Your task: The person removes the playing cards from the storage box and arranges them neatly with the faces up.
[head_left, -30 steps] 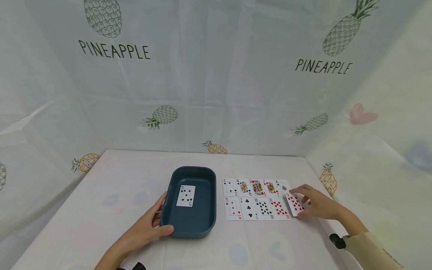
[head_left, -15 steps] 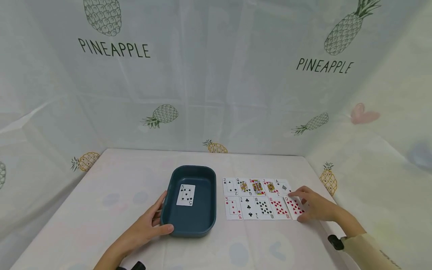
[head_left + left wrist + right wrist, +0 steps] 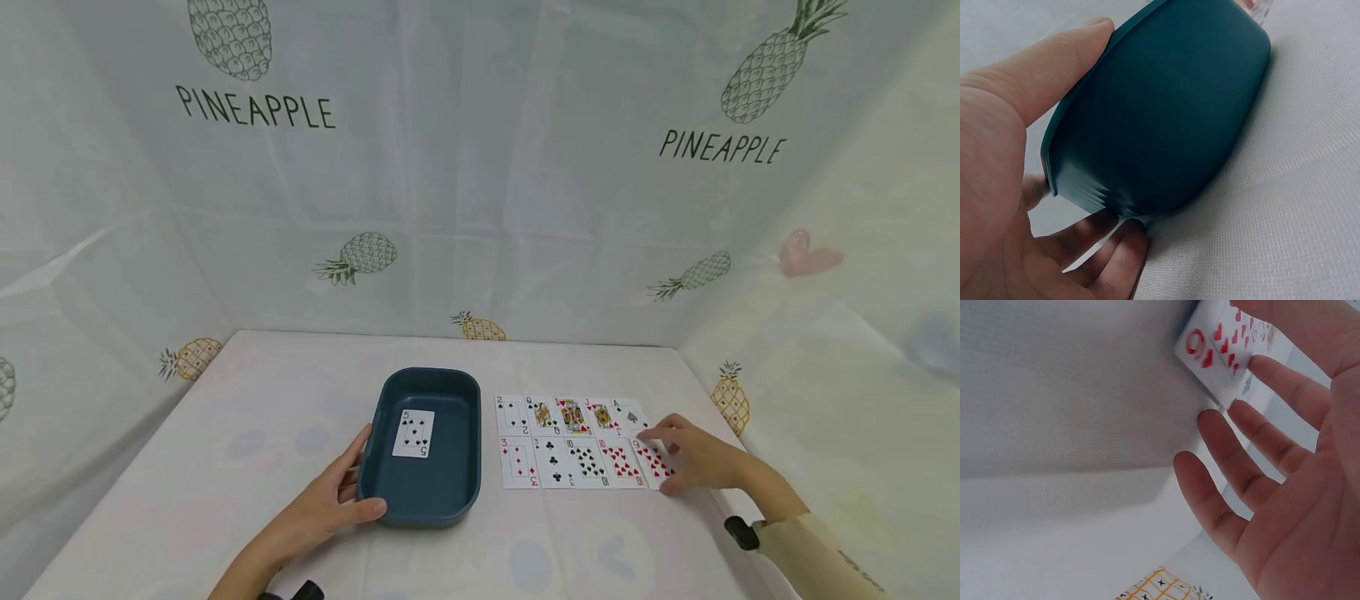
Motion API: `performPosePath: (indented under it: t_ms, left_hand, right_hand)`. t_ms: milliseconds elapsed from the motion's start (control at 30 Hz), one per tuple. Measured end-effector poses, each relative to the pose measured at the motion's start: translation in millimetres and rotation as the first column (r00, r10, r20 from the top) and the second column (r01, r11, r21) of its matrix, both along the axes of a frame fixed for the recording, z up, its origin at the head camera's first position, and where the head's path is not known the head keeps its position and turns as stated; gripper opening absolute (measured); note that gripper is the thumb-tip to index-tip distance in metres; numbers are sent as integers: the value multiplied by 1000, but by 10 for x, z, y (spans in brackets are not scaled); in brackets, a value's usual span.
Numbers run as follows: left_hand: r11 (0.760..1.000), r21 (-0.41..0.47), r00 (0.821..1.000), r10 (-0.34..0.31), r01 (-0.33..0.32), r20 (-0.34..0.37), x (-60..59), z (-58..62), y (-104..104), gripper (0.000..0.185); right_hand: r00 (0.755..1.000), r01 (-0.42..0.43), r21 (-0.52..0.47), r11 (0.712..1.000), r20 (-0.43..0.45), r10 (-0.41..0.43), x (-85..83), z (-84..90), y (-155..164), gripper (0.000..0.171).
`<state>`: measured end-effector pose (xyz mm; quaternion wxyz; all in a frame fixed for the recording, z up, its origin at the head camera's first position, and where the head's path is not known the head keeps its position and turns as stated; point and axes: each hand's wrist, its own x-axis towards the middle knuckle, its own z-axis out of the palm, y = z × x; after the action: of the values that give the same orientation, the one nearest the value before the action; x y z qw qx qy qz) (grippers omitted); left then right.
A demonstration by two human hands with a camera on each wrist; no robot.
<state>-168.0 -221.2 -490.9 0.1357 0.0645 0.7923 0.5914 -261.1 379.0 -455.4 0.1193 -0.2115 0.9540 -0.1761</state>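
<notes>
Left hand: the left hand [image 3: 324,507] held the near left corner of the dark teal tray [image 3: 463,483]. The thumb lay over the rim and the other fingers were curled under the wall. In the left wrist view the same hand [image 3: 1004,187] wrapped around the tray [image 3: 1166,112], thumb on top and fingers below.

Tray: it stood flat on the table [image 3: 225,467], left of the rows of cards. One card, the five of spades [image 3: 413,434], lay face up inside it, towards its left side.

Right hand: the right hand [image 3: 693,457] rested on the table at the right end of the near row of cards. Its fingers were nearly straight and only a little bent, and the fingertips touched the nine of hearts [image 3: 651,460]. I could not tell if the thumb also pressed the card. In the right wrist view the fingers [image 3: 1235,450] were spread and not closed around anything, and the nine of hearts [image 3: 1219,347] lay flat under the fingertips.

Nine of hearts: it lay face up, last on the right in the near row, just beside the ten of hearts [image 3: 619,463].

Other cards: two rows lay face up, right of the tray. The far row [image 3: 570,415] ran from a two to an ace. The near row began with the three of diamonds [image 3: 518,463].

Surroundings: a pale cloth with pineapple print [image 3: 255,108] hung behind the table.
</notes>
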Motion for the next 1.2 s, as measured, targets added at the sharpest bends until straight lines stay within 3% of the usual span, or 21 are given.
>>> performPosePath:
  t_ms: [1200]
  left_hand:
    - [1000, 28, 1000, 2, -3, 12, 25, 23, 14, 107]
  right_hand:
    - [1000, -11, 3, 1000, 4, 11, 41, 43, -66, 62]
